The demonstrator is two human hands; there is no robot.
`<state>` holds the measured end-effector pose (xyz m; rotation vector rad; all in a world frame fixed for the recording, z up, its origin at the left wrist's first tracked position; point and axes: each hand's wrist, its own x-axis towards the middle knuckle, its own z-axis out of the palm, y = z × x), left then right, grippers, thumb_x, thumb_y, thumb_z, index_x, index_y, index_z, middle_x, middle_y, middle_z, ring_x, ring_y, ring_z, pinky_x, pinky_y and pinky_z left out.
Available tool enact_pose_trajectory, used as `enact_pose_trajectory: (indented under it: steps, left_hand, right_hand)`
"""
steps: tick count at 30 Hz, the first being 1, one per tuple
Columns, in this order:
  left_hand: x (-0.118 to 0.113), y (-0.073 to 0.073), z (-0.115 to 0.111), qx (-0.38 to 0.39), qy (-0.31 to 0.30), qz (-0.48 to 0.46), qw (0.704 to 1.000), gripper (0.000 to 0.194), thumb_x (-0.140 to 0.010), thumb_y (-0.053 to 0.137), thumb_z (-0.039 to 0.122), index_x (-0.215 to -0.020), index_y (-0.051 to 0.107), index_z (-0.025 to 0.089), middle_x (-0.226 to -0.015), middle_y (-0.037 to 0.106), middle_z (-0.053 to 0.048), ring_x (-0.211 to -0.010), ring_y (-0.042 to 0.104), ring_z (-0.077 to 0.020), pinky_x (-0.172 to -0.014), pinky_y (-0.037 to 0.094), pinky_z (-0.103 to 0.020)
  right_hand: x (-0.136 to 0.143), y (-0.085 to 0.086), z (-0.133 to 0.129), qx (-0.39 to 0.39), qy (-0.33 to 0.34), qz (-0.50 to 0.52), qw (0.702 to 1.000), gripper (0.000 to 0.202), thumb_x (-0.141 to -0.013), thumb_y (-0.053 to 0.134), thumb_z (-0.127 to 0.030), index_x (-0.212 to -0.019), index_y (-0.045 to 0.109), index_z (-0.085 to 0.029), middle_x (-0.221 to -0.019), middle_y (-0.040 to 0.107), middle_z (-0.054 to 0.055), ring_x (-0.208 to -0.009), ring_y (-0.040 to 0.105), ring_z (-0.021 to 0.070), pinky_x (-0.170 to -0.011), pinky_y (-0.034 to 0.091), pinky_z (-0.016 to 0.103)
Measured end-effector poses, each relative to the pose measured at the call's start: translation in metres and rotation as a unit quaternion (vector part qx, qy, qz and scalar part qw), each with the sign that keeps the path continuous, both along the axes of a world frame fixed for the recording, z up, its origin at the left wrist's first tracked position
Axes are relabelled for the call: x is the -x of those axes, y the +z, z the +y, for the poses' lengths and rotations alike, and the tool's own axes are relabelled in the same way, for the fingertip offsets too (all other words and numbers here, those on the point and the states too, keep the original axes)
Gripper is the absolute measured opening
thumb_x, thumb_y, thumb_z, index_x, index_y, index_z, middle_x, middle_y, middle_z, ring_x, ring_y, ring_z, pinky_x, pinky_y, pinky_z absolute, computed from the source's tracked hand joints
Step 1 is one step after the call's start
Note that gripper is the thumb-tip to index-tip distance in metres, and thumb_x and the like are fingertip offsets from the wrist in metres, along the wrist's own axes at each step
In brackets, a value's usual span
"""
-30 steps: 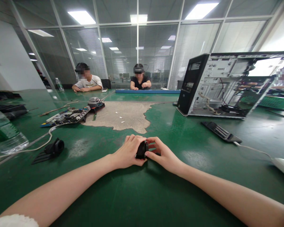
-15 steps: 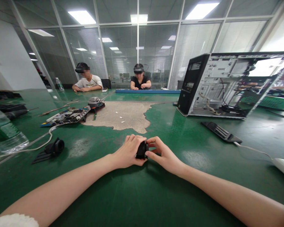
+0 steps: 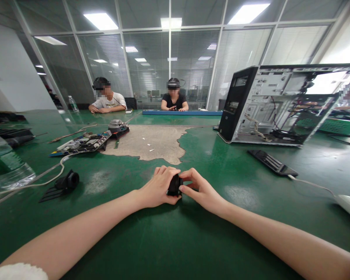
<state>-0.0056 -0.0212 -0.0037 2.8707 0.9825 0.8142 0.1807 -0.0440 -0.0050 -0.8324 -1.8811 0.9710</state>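
A small black boxy part (image 3: pixel 174 186) is held between my two hands, low over the green table (image 3: pixel 169 241). My left hand (image 3: pixel 159 187) is closed around its left side, with the thumb below and the fingers over the top. From the right, my right hand (image 3: pixel 198 190) pinches its edge with the fingertips. The exact kind of part cannot be made out, since the fingers hide much of it. A black piece with a round ring and a flat slatted base (image 3: pixel 64 184) lies to the left of my left arm.
An opened computer case (image 3: pixel 268 107) stands at the right. Before it lie a black slatted panel (image 3: pixel 272 163) and a white cable. At left are a circuit board (image 3: pixel 83 144), a cooler fan (image 3: pixel 118 128) and a water bottle (image 3: pixel 10 167). Two people sit across the table.
My hands and the black part stay almost still. Across the table, the person in black has shifted their head and hands slightly.
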Motion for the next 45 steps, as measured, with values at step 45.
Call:
enact_pose_trajectory:
  steps: [45]
  left_hand:
    - [0.0003, -0.0003, 0.0003, -0.001, -0.005, 0.001, 1.000, 0.065, -0.063, 0.063, 0.031, -0.116, 0.028, 0.019, -0.110, 0.048, -0.007, -0.093, 0.042, -0.0234, -0.081, 0.031, -0.038]
  right_hand:
    - [-0.0001, 0.0000, -0.0037, -0.087, -0.007, -0.048, 0.995, 0.032, -0.076, 0.056, -0.015, -0.105, 0.045, -0.022, -0.104, 0.047, 0.005, -0.100, 0.050, 0.0179, -0.079, 0.053, 0.033]
